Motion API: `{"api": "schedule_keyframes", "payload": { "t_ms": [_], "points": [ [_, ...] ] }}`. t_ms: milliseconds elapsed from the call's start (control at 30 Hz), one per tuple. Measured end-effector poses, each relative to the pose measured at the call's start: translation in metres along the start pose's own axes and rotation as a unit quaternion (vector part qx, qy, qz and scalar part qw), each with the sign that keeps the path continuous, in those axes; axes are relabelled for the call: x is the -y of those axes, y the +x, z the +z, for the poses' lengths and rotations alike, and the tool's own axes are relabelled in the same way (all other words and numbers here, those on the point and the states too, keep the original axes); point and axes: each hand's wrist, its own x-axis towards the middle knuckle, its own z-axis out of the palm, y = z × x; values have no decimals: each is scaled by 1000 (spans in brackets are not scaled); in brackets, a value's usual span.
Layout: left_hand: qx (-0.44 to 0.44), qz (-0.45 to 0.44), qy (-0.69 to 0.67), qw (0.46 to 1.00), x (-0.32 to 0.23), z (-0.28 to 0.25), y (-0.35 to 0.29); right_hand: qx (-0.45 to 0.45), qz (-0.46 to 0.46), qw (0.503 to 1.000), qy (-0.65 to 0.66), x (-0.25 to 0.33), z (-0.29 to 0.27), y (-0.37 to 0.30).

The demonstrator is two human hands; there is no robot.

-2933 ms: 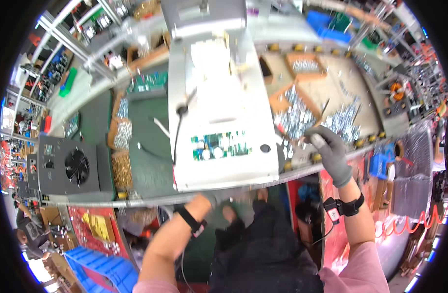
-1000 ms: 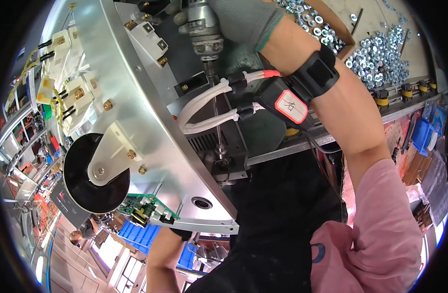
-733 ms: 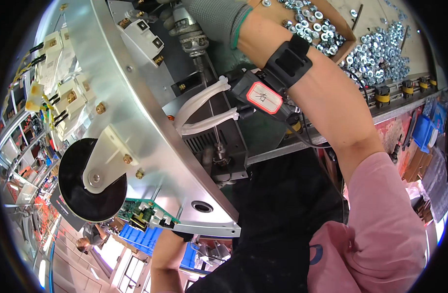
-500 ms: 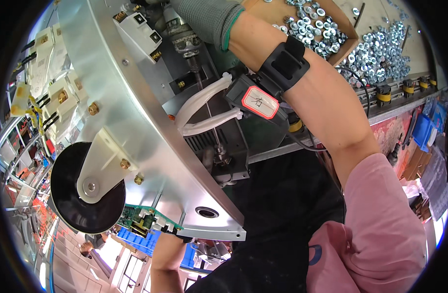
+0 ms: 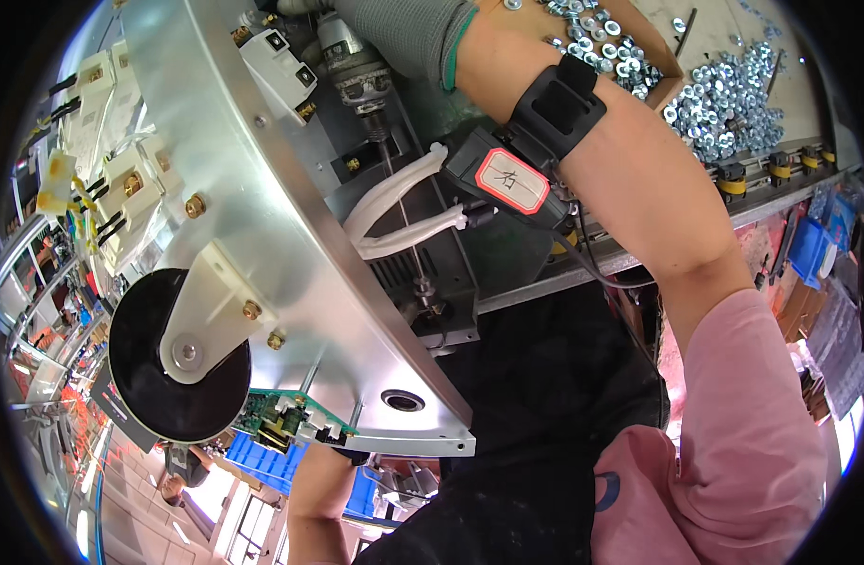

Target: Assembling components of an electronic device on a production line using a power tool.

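My right hand, in a grey knitted glove with a green cuff, is at the top edge, closed round a power screwdriver; most of its fingers are cut off. The driver's long thin bit runs down past two white-sleeved cable bundles to a metal fitting low in the housing. A bent silver metal panel stands at the left, carrying a black wheel on a white bracket and a green circuit board. My left forearm rises behind the panel's lower edge, which hides the left hand.
An open cardboard box of flanged bolts lies at the upper right, beside a loose heap of bolts. A rail with black and yellow rollers borders the bench. White terminal blocks sit near the driver. Another person is in the background.
The panel, wheel and driver appear slightly farther right in the picture. My right forearm also sits slightly farther right; the hand stays on the screwdriver.
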Motion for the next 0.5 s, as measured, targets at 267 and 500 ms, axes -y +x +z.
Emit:
{"api": "schedule_keyframes", "payload": {
  "t_ms": [267, 500],
  "points": [
    [-2, 20, 16, 1000, -12, 1, -4, -35, -264, 916, -299, -3, -20, 11],
    [-94, 53, 49, 993, -44, -42, 7, -51, -150, 987, -1, 120, 19, -51]
  ]
}}
